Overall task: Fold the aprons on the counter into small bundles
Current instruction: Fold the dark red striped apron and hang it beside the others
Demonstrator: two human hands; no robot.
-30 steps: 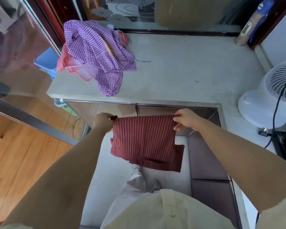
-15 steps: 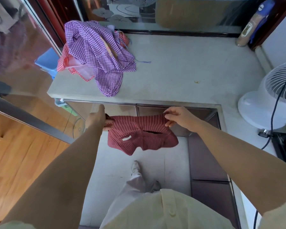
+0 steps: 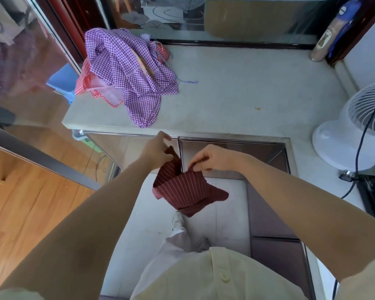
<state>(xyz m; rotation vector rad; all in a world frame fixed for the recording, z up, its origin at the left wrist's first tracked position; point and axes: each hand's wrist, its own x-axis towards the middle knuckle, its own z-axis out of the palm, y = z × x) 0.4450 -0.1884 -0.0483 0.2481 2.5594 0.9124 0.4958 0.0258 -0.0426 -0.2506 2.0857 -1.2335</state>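
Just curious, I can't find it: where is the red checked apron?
Start at the pale counter, left end. There the red checked apron pokes out leftward from beneath the purple apron. Its checks are red, not purple.

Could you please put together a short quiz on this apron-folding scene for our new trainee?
1. Which hands pinch the dark red striped apron? A left only; B right only; C both.
2. Fill in: on the counter, the purple checked apron lies over a ___ checked one.
3. True or false: the striped apron lies flat on the counter.
Key: 1 C, left hand and right hand. 2 red checked apron. 3 false, it hangs in the air.
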